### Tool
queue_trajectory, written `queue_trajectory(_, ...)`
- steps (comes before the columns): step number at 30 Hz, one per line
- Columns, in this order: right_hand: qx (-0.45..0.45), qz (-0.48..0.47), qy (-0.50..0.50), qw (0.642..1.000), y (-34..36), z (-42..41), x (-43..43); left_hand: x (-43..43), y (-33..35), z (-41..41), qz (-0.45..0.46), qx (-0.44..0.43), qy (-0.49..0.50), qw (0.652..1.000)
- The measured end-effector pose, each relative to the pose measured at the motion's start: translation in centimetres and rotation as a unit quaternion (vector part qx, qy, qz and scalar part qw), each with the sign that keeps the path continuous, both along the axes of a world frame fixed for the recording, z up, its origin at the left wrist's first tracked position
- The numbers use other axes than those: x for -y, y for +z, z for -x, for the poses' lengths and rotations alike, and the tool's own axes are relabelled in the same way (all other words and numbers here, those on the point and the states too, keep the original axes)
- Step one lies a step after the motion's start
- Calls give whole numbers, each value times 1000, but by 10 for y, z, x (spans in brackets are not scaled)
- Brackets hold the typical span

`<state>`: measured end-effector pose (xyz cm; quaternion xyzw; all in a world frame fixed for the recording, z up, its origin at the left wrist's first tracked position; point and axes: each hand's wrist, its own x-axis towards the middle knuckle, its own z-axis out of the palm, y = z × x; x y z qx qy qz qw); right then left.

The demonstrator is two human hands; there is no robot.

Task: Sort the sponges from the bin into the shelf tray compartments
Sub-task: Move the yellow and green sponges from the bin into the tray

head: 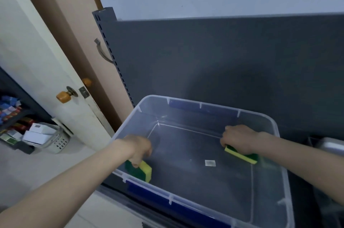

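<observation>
Clear bin (168, 197) against grey shelf panel (223, 60), white door (37, 63) leftward; left hand (139, 148) grips left sponge (144, 171), right hand (237, 138) grips right sponge (242, 156), both inside

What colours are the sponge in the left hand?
The sponge in the left hand is dark green on one side and yellow on the other, shown in the head view.
</observation>
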<state>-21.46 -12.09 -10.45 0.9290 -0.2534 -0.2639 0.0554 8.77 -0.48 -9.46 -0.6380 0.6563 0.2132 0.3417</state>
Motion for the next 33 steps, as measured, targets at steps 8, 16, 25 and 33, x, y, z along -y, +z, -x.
queue_trajectory(8, -13, 41, -21, 999, 6, -18, -11, 6, -6, -7, 36, -68, 7, 997)
queue_trajectory(16, 125, -49, -166, 977, 26, -32, -26, 10, -14, -7, 65, -142, 0, 988)
queue_trajectory(25, 304, -78, -267, 911, 36, -34, -39, 18, -11, 7, 22, -134, -34, 990)
queue_trajectory(33, 374, -31, -364, 852, 63, -26, -53, 42, 24, 10, 279, -255, 9, 926)
